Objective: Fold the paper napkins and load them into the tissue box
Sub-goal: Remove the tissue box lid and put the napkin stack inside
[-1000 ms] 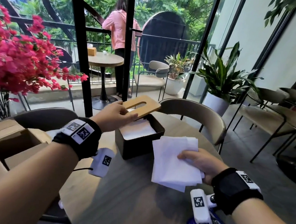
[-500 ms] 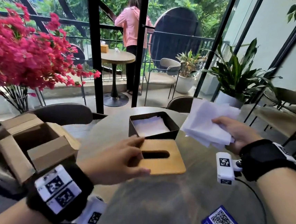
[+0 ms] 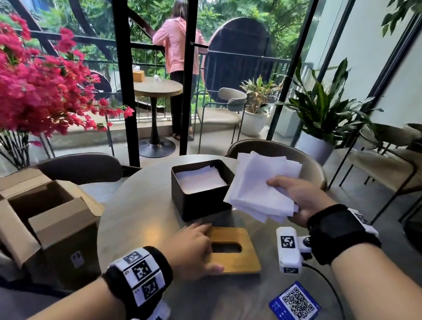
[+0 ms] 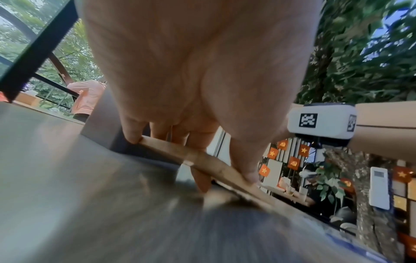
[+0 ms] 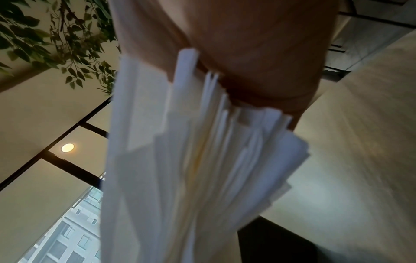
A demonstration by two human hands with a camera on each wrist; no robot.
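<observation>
The dark tissue box stands open mid-table with white napkins lying inside. Its wooden lid, with a slot, lies on the table just in front of the box. My left hand grips the lid's left edge. In the left wrist view the fingers curl over the lid and the thumb presses its near edge. My right hand holds a loose stack of white napkins in the air at the box's right side. The stack fans out below my right hand.
An open cardboard box sits on a chair at the left. A blue QR card lies on the round table at the front right. Chairs ring the table, red flowers stand at the left, and a person stands on the balcony.
My left hand took the lid off the box and brought it down onto the table in front. My right hand raised the napkin stack to the box's right side.
</observation>
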